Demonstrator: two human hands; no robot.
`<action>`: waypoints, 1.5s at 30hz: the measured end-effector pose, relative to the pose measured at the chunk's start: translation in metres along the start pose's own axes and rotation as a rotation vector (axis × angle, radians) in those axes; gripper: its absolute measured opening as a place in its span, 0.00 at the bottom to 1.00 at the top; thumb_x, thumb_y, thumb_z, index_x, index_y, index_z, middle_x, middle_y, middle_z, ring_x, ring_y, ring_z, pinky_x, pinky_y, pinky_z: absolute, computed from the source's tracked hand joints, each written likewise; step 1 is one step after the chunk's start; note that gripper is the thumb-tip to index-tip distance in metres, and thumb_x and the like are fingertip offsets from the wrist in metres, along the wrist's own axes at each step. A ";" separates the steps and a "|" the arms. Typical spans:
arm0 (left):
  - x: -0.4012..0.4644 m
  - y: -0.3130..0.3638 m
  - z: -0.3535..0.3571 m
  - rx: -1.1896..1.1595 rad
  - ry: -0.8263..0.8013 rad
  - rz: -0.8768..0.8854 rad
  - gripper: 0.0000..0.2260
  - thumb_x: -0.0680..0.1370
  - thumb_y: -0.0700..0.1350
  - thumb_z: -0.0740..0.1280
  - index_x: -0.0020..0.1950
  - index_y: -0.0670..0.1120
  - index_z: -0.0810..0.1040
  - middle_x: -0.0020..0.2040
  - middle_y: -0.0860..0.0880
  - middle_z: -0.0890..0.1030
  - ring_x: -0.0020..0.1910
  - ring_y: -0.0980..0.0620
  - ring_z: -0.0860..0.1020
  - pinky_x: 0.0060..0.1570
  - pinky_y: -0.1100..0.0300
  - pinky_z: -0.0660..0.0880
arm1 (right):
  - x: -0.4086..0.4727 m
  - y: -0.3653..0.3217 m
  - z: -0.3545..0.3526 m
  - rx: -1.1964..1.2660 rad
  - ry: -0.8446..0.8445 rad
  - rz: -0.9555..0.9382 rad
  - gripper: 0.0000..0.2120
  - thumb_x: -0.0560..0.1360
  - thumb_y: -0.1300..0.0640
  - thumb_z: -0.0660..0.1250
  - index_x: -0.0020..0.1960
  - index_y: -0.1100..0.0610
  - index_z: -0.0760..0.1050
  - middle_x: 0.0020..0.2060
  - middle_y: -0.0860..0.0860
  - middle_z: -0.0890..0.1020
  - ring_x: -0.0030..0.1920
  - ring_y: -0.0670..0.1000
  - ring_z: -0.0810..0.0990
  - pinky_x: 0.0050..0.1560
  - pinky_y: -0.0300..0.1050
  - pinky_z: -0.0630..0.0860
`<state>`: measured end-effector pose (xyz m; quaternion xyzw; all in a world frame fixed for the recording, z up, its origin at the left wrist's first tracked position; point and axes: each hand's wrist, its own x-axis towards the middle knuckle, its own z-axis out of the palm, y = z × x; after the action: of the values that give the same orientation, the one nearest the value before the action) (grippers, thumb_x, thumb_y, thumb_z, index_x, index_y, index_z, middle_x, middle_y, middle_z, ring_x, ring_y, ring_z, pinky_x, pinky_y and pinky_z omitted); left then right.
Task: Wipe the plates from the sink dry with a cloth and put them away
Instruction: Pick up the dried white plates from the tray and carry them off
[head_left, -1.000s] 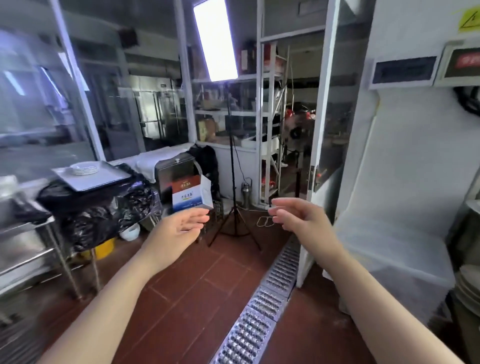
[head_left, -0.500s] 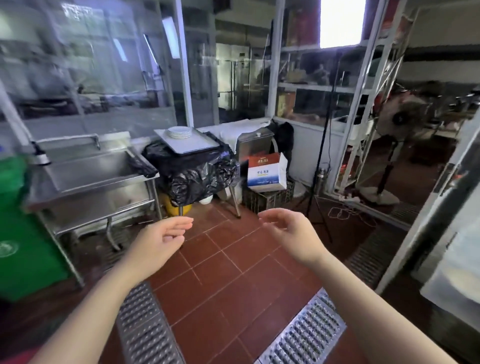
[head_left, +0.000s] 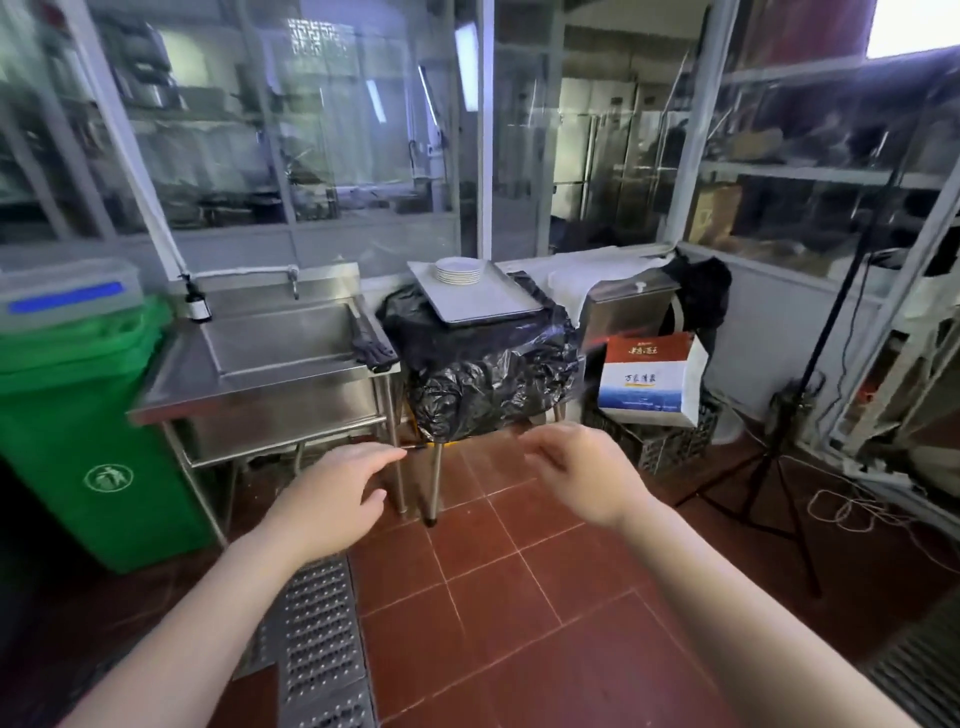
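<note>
Here both hands hold nothing: the left hand (head_left: 332, 493) has fingers (head_left: 382, 457) loosely extended, the right hand (head_left: 587, 475) fingers slightly curled, over red floor tiles (head_left: 519, 597). Plates (head_left: 457, 270) sit stacked on a tray (head_left: 483, 306) at 12 o'clock, sink (head_left: 280, 338) at 11.

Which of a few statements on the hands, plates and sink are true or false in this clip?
1. Both hands, left hand and right hand, hold nothing. True.
2. The stack of plates sits in the sink. False: it rests on a grey tray beside the sink.
3. A green bin stands left of the sink. True.
4. The right hand grips a cloth. False: it is empty.
</note>
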<state>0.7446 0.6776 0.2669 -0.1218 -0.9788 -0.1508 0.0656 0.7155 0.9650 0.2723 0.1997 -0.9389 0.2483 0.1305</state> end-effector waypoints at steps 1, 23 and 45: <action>0.025 -0.002 0.000 0.032 0.021 -0.011 0.23 0.79 0.45 0.62 0.73 0.58 0.66 0.73 0.58 0.67 0.71 0.56 0.65 0.71 0.58 0.60 | 0.025 0.014 -0.001 -0.003 -0.009 -0.012 0.12 0.75 0.53 0.66 0.56 0.51 0.80 0.52 0.48 0.83 0.54 0.51 0.80 0.56 0.44 0.74; 0.552 -0.111 0.133 -0.045 -0.179 0.093 0.22 0.79 0.46 0.60 0.72 0.59 0.67 0.71 0.58 0.71 0.68 0.56 0.71 0.64 0.60 0.68 | 0.429 0.286 0.090 -0.314 -0.263 0.012 0.16 0.77 0.52 0.60 0.64 0.49 0.74 0.58 0.49 0.79 0.59 0.54 0.76 0.58 0.46 0.72; 0.954 -0.237 0.171 -0.949 0.053 -0.476 0.15 0.78 0.33 0.64 0.56 0.52 0.79 0.52 0.46 0.85 0.54 0.51 0.81 0.58 0.54 0.73 | 0.884 0.513 0.209 0.031 -0.411 -0.025 0.17 0.78 0.53 0.63 0.67 0.49 0.74 0.60 0.47 0.80 0.59 0.47 0.77 0.59 0.41 0.72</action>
<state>-0.2498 0.7197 0.1963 0.0914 -0.8017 -0.5907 -0.0078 -0.3236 0.9914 0.1877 0.2596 -0.9393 0.2149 -0.0640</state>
